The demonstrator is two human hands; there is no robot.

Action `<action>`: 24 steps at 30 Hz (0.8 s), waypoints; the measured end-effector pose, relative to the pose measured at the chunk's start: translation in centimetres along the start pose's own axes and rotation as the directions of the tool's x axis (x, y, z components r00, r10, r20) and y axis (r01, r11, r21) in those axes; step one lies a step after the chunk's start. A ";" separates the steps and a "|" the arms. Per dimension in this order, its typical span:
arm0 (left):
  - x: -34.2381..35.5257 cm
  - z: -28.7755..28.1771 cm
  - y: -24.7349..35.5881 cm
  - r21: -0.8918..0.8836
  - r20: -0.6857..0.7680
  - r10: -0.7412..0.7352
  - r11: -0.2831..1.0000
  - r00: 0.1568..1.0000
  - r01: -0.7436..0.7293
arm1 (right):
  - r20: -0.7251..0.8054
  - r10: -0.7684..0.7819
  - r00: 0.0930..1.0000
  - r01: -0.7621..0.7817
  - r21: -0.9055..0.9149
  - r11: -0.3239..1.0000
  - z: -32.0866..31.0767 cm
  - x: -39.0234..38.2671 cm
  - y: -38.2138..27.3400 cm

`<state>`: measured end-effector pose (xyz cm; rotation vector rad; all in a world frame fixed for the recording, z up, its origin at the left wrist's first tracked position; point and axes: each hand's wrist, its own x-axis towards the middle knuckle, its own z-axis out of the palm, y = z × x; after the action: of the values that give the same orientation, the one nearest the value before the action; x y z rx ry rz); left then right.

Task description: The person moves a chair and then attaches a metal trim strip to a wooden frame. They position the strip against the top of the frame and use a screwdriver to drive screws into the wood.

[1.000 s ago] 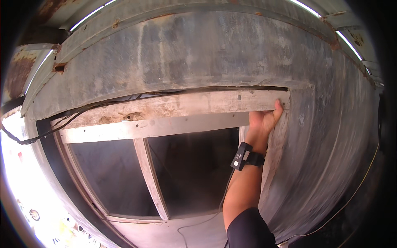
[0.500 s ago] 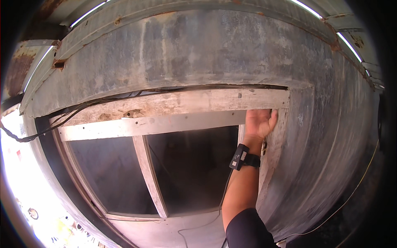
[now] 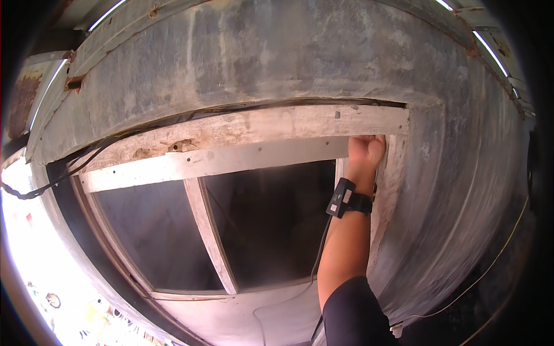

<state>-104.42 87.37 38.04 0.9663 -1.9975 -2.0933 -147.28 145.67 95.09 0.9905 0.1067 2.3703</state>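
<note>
My right hand (image 3: 367,149) is raised to the upper right corner of a white-painted door (image 3: 196,164) with dark panes (image 3: 277,225). Its palm side faces me, just below the worn wooden lintel (image 3: 259,124) and beside the right jamb (image 3: 398,155). The fingers are hidden past the lower edge of the lintel, so their grip cannot be made out. A black device on a strap (image 3: 344,199) sits on my right wrist, with a cable running down along the forearm. My left hand is out of view.
A stained grey wall (image 3: 323,52) surrounds the doorway. Dark cables (image 3: 63,181) run along the lintel's top and hang at the left. Rusty roof beams and metal sheets are overhead. Bright outdoor ground with a wheel (image 3: 53,300) shows at the lower left.
The view has tilted down, so the doorway appears higher. My right hand has stayed at the door's top corner, its wrist turned slightly and the thumb less spread out.
</note>
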 end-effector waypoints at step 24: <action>2.7 -7.2 -9.3 -0.152 0.172 -0.073 0.983 0.982 0.100 | 0.223 0.038 0.974 -0.094 0.244 0.965 1.7 -0.1 1.4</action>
<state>-99.71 81.12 28.82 0.8935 -1.8510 -2.4114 -146.76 144.18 96.61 1.3881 0.3041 2.3301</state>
